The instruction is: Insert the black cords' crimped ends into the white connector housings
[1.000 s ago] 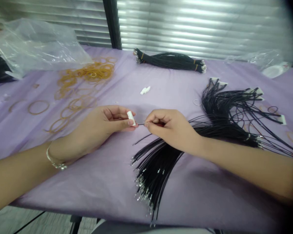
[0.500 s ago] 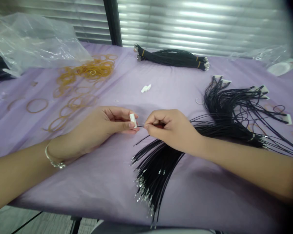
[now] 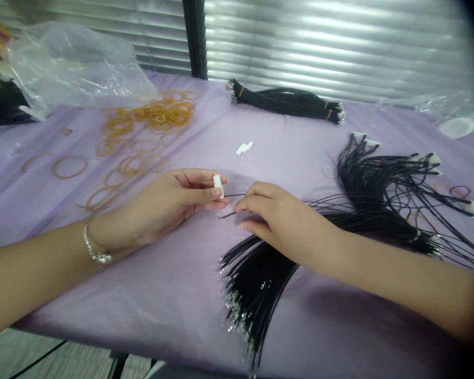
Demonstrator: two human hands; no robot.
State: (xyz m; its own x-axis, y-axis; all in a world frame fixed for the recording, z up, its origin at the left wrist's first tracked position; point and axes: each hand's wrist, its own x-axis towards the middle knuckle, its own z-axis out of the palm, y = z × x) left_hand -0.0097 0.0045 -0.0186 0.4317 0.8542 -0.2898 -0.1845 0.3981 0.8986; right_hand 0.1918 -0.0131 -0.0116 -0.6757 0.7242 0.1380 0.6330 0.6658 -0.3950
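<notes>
My left hand [image 3: 169,202] pinches a small white plastic connector [image 3: 218,185] between thumb and fingers, just above the purple tablecloth [image 3: 174,284]. A thin black wire [image 3: 234,195] runs from the connector toward the right. My right hand [image 3: 278,216] lies lower, its fingertips closed on another black wire [image 3: 227,215] at the top of a loose fan of black wires with metal tips [image 3: 253,279]. The two hands are a few centimetres apart.
Several yellow rubber bands [image 3: 142,131] are scattered at the left, beside a clear plastic bag [image 3: 75,68]. A tied bundle of black wires [image 3: 288,101] lies at the back. Finished wires with white connectors [image 3: 395,179] pile at the right. A spare white connector [image 3: 244,148] sits mid-table.
My right hand has left the wire at the connector and dropped toward the loose wires, taking hold of another one. The wire now stays in the connector. The camera shifted slightly.
</notes>
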